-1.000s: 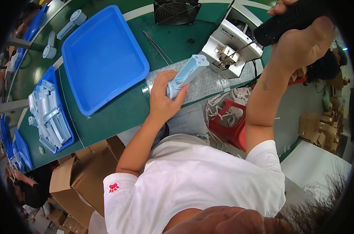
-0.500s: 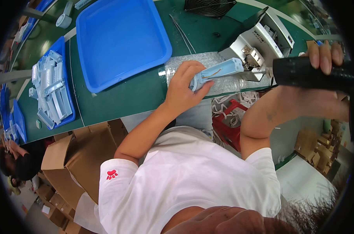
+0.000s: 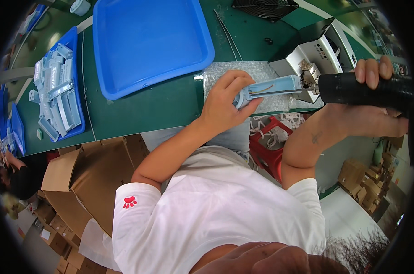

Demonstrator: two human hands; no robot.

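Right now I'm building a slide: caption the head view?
Left hand holds light-blue plastic part; right hand grips black screwdriver.

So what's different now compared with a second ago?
The right hand brought the black driver away from the silver machine, so its shaft now runs along the light-blue housing. The left hand turned the housing's far end rightward. Nothing was taken or let go; the large blue tray and the parts pile stayed put.

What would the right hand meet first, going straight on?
Its black screwdriver leads; likely the light blue part near its round end, held by the left hand. Depth is unclear.
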